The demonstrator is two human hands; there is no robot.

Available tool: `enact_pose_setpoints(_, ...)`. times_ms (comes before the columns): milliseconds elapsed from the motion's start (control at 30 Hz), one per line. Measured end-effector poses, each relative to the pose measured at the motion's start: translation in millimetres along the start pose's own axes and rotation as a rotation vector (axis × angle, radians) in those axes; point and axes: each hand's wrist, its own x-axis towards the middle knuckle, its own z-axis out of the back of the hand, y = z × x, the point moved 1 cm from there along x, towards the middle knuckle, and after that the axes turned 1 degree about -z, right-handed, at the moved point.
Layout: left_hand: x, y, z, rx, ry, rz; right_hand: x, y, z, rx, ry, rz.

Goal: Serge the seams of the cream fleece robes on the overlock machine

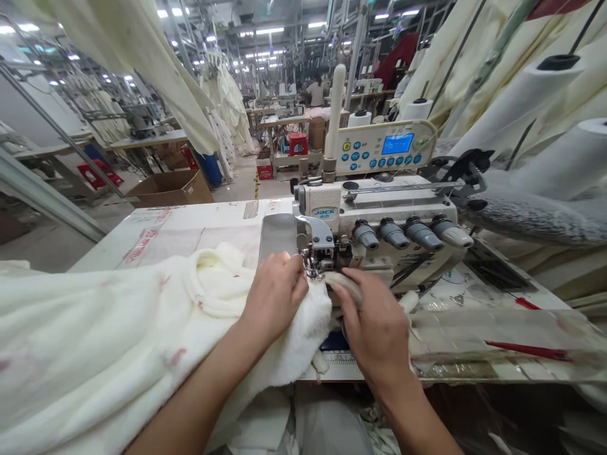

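Note:
A white overlock sewing machine [393, 208] stands in front of me with its presser foot and needle area [315, 262] close to both hands. Cream plush fabric [156, 322] with faint reddish marks spreads across the table's left side and hangs over the front edge. My left hand [277, 287] is closed on this fabric just left of the presser foot. My right hand [377, 316] pinches a pale fabric strip [348, 285] between thumb and forefinger, right beside the foot. The strip's end at the needle is hard to make out.
Red tweezers [528, 351] lie on the table at right. White thread cones [531, 107] and hanging cream fabric [493, 57] crowd the right. A control panel [379, 148] sits behind the machine. Beyond the table are a cardboard box [171, 188] and a distant person [315, 93].

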Motion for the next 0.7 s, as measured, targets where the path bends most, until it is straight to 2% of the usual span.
enact_pose_setpoints(67, 0.0, -1.0, 2.3, 0.016, 0.012, 0.014, -13.0, -1.9, 5.0, 0.058, -0.097, -0.022)
enact_pose_setpoints(100, -0.3, -1.4, 3.5, 0.023, 0.013, 0.020, -18.4, -3.1, 4.8, 0.125, -0.050, -0.068)
enact_pose_setpoints(233, -3.5, -1.6, 7.5, -0.004, 0.022, 0.027, -29.4, -3.5, -14.6, 0.468, 0.396, -0.323)
enact_pose_setpoints(300, -5.6, -0.8, 9.1, -0.035, 0.028, 0.024, -29.9, -1.0, -24.8, 0.573, 0.480, -0.400)
enact_pose_setpoints(400, -7.9, 0.5, 11.3, -0.065, 0.031, 0.013, -29.2, 3.2, -26.5, 0.689, 0.550, -0.452)
enact_pose_setpoints(533, -9.4, 0.7, 11.8, -0.117, 0.032, 0.025, -28.7, 4.7, -6.5, 0.816, 0.587, -0.543)
enact_pose_setpoints(633, -10.1, 0.5, 10.1, -0.148, 0.006, 0.043, -29.8, 2.6, 4.0, 0.780, 0.564, -0.578)
enact_pose_setpoints(700, -10.2, 0.9, 8.6, -0.169, -0.016, 0.059, -31.1, 0.9, 5.1, 0.716, 0.537, -0.544)
